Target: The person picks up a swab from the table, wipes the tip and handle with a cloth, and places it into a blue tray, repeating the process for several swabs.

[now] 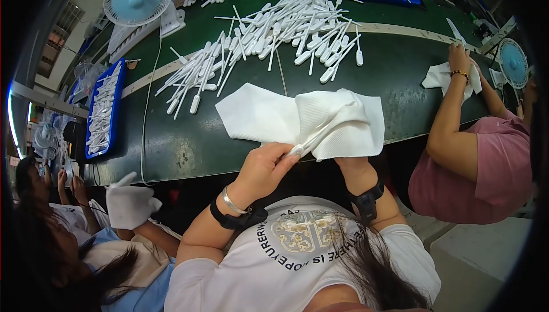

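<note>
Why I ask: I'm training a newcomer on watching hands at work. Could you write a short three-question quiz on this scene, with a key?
1. Multiple choice: what covers most of the right hand?
(a) a round fan
(b) the white cloth
(c) a glass jar

2. True or false: the loose pile of white sticks lies nearer the person's body than the cloth does.

3. Fill in: the tray left of the pile, filled with white pieces, is ____ in colour.

Key:
1. b
2. False; the pile of white sticks lies beyond the cloth.
3. Blue
</note>
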`<state>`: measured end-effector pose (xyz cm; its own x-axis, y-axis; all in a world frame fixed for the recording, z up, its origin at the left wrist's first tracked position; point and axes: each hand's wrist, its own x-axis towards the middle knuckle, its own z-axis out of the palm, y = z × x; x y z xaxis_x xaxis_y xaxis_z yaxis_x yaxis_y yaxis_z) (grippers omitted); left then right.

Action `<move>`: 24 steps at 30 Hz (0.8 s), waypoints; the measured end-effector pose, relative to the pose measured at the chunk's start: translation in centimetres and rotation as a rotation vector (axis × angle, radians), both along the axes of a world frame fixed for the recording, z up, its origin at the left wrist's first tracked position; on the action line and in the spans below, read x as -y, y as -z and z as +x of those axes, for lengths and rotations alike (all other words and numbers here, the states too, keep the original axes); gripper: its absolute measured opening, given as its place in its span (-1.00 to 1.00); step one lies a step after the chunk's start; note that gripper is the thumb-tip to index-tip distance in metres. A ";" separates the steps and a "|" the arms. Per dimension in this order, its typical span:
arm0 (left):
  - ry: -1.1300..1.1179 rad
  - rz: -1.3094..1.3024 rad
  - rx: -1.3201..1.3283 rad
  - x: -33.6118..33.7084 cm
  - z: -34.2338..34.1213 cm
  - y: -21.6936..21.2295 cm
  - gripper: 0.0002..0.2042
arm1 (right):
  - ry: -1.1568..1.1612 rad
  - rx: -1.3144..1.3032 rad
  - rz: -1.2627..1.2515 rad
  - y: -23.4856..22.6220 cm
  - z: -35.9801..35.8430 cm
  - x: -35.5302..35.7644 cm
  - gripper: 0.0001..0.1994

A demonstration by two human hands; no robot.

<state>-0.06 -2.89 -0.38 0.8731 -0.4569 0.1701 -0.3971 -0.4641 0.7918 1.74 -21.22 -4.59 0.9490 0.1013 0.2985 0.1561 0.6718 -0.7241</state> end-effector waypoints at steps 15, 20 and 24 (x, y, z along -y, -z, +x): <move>-0.145 -0.002 0.365 0.2 -0.6 1.1 -0.89 | -0.098 -0.196 0.209 1.7 0.7 -0.6 -0.66; -0.191 -0.003 0.442 0.6 -0.2 1.1 -0.81 | -0.043 0.007 -0.408 -0.3 -0.1 -2.3 -0.55; -0.147 -0.002 0.504 0.7 -0.2 0.5 -0.80 | 0.125 0.137 -0.488 2.4 0.5 -2.0 -0.55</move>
<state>-0.26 -3.60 -0.88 0.7379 -0.3347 0.5861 -0.6594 -0.5425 0.5204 2.23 -19.23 -7.01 0.9182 0.1476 0.3677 0.3293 0.2317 -0.9154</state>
